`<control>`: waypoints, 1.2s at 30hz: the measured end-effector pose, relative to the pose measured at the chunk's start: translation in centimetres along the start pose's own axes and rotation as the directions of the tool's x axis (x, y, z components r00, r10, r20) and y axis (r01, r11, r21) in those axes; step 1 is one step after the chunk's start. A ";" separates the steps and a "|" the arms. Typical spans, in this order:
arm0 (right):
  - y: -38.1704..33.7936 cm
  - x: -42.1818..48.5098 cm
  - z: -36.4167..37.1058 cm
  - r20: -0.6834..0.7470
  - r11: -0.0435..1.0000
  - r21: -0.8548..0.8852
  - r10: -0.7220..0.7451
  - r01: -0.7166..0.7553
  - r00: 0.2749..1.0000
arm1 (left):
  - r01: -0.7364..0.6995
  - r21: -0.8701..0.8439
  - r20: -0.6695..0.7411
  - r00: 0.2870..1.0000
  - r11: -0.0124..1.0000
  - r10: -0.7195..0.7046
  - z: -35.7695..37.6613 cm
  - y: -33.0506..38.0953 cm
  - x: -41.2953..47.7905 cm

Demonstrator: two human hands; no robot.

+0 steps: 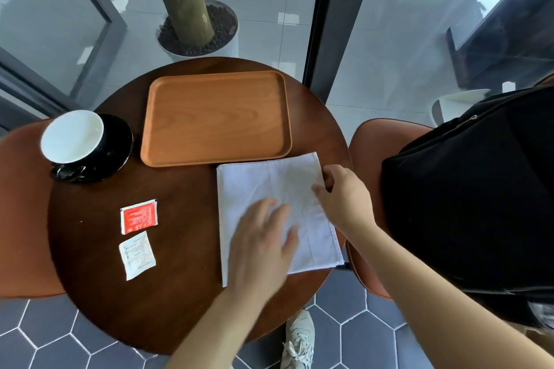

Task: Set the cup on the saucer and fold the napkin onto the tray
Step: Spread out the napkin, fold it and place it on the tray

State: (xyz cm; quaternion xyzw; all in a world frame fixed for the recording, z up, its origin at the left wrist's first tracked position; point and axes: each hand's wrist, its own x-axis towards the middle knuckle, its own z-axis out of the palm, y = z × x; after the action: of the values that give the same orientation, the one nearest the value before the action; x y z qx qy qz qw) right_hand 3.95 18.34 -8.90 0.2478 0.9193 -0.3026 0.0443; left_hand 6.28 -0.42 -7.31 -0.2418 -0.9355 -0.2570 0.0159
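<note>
A cup [72, 136], black outside and white inside, stands on a black saucer [120, 156] at the left edge of the round table. An orange wooden tray [215, 117] with nothing on it lies at the back of the table. In front of the tray, at the right, a white napkin [257, 186] lies spread flat. My left hand [263, 246] rests flat on the napkin's near part, fingers straight. My right hand [341, 198] pinches the napkin's right edge near the far corner.
A red sachet [139, 216] and a white sachet [137, 255] lie on the dark wooden table [168, 293] at the front left. Orange chairs stand left and right; a black bag [467, 198] sits on the right chair. A planter [198, 30] stands behind the table.
</note>
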 end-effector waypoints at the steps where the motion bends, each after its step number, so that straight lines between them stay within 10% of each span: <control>1: 0.2 -0.7 0.2 -0.051 0.999 -0.029 -0.041 0.040 0.998 | 0.006 0.083 0.000 1.000 0.997 -0.006 -0.1 -1.7 0.6; 7: 1.2 -4.5 3.3 -0.053 0.866 -0.281 -0.444 0.413 0.894 | -0.005 0.359 0.229 0.970 0.934 -0.082 1.5 -8.5 2.5; 20: 2.5 -5.2 5.3 0.131 0.790 -0.444 -0.410 0.423 0.903 | 0.025 0.303 0.299 0.947 0.953 -0.120 1.5 -9.1 1.7; 27: 4.1 -8.1 3.6 0.081 0.716 -0.297 -0.641 0.632 0.764 | -0.227 0.024 0.204 0.955 0.974 0.217 -2.1 -9.9 -5.0; 36: 6.3 -10.7 2.9 0.152 0.720 -0.198 -0.648 0.665 0.747 | -0.407 0.132 0.205 0.903 0.904 0.377 -3.4 -9.3 -6.4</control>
State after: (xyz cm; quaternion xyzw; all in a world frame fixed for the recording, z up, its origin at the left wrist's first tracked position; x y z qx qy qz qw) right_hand 16.10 16.41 -12.16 -0.1121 0.9746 -0.1940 -0.0035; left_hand 7.34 -11.92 -9.76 -0.4446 -0.8839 -0.1450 0.0062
